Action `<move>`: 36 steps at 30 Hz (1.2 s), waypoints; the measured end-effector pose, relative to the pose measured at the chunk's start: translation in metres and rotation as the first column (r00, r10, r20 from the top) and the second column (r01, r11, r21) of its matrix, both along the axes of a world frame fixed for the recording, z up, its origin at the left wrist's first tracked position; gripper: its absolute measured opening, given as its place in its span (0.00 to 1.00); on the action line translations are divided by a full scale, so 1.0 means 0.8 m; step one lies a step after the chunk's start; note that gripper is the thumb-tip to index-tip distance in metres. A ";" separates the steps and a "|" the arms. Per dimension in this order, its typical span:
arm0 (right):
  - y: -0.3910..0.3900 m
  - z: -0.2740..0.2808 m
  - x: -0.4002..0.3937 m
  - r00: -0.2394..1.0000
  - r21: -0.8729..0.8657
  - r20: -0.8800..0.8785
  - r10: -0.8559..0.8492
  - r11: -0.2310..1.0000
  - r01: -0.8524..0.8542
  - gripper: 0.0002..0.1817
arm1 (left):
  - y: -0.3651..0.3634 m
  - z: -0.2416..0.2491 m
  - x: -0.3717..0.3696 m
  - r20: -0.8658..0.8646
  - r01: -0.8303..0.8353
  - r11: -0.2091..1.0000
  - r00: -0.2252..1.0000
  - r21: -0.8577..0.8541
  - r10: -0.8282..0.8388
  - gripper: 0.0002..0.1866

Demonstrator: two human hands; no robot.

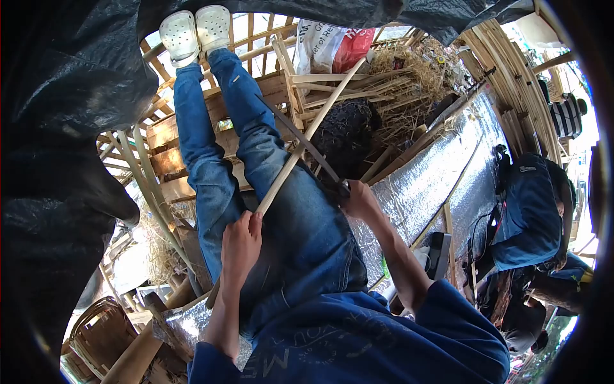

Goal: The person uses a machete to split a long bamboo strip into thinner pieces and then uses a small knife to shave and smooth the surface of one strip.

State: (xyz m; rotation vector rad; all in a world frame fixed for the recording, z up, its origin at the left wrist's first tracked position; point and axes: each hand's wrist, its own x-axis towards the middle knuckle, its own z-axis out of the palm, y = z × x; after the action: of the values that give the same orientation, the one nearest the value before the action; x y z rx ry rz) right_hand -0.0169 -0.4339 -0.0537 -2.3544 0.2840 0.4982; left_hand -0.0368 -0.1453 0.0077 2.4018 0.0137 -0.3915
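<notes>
My left hand is wrapped round a long pale wooden stick, which slants across my jeans toward the upper right. Its lower end shows just below my left wrist. In my right hand is the dark handle of a long-bladed knife. The narrow grey blade points up and left over my legs, and it crosses the stick above my knees. My legs lie stretched out, with white clogs at the far end.
A slatted wooden frame stands behind my legs. A white and red sack and straw lie beyond the stick. Silver foil sheeting spreads to the right, near another person. Black plastic sheeting hangs at left; a woven basket sits low left.
</notes>
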 end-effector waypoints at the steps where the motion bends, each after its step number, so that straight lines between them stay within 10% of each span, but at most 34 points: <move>1: 0.001 0.000 0.009 0.992 -0.041 -0.118 -0.052 0.998 0.048 0.25 | -0.001 -0.001 -0.001 0.019 -0.009 1.000 1.000 0.025 0.008 0.17; 8: 0.002 -0.012 -0.003 0.997 -0.046 -0.071 0.016 0.999 -0.020 0.25 | 0.004 -0.008 -0.002 -0.010 -0.034 0.999 0.999 -0.032 0.033 0.16; 10: 0.002 -0.009 -0.021 0.976 -0.131 0.201 0.084 0.990 -0.058 0.23 | 0.006 -0.008 -0.003 -0.006 -0.026 0.999 1.000 -0.036 0.026 0.16; 13: 0.001 0.016 0.005 0.988 -0.025 -0.156 -0.003 1.000 -0.001 0.20 | 0.004 -0.012 -0.003 0.028 0.012 1.000 1.000 -0.019 -0.011 0.16; 23: 0.028 0.002 0.018 0.989 -0.068 -0.119 -0.091 0.994 0.084 0.18 | 0.005 -0.026 -0.007 0.107 -0.017 0.999 0.994 -0.040 0.021 0.16; 25: 0.019 -0.009 -0.011 0.963 -0.085 0.258 0.075 0.995 -0.054 0.21 | 0.006 -0.020 -0.004 0.061 -0.012 0.999 0.998 -0.052 0.016 0.16; 30: 0.027 -0.015 0.029 0.987 -0.106 -0.150 -0.064 0.993 0.048 0.20 | 0.003 -0.013 -0.002 0.058 0.004 0.999 0.998 -0.051 -0.001 0.16; 36: 0.044 -0.033 0.081 0.999 -0.205 -0.026 0.036 0.978 -0.040 0.15 | -0.001 -0.018 -0.004 0.092 -0.036 0.997 0.995 -0.065 0.041 0.16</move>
State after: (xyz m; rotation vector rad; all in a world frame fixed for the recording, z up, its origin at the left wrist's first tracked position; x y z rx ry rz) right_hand 0.0476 -0.3988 -0.0801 -2.5609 0.3143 0.5356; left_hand -0.0399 -0.1459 -0.0070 2.3511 0.0055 -0.2577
